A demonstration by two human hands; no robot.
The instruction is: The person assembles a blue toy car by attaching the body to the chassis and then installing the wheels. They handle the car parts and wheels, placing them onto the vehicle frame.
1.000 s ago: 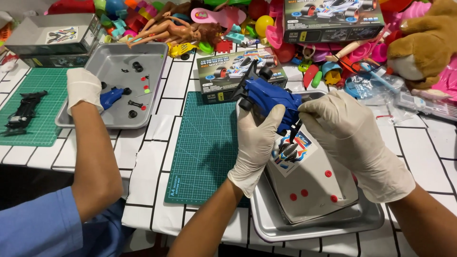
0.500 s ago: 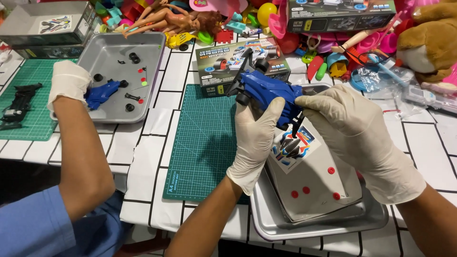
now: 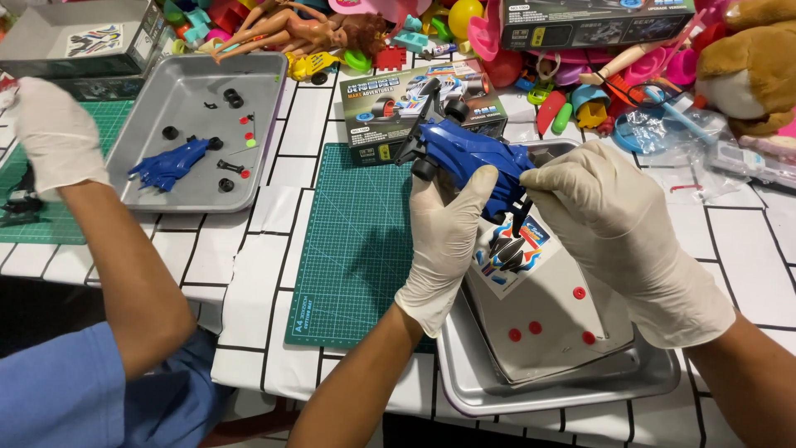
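A blue toy race car [image 3: 466, 162] with black wheels is held up over the table in both of my white-gloved hands. My left hand [image 3: 448, 241] grips it from below and my right hand [image 3: 609, 236] closes on its rear end. Beneath them a metal tray [image 3: 564, 386] holds a white sheet with a sticker and a few small red dots. The car's printed box [image 3: 377, 108] lies just behind.
A green cutting mat [image 3: 361, 249] lies left of my tray. A co-worker's gloved hand [image 3: 54, 133] and arm reach in at the left, beside a second tray [image 3: 269, 91] with a blue car body and small parts. Dolls, toys and a plush crowd the far edge.
The co-worker's hand has drawn back from the blue car body in the left tray towards the left edge. My hands keep hold of the blue car, shifted only slightly.
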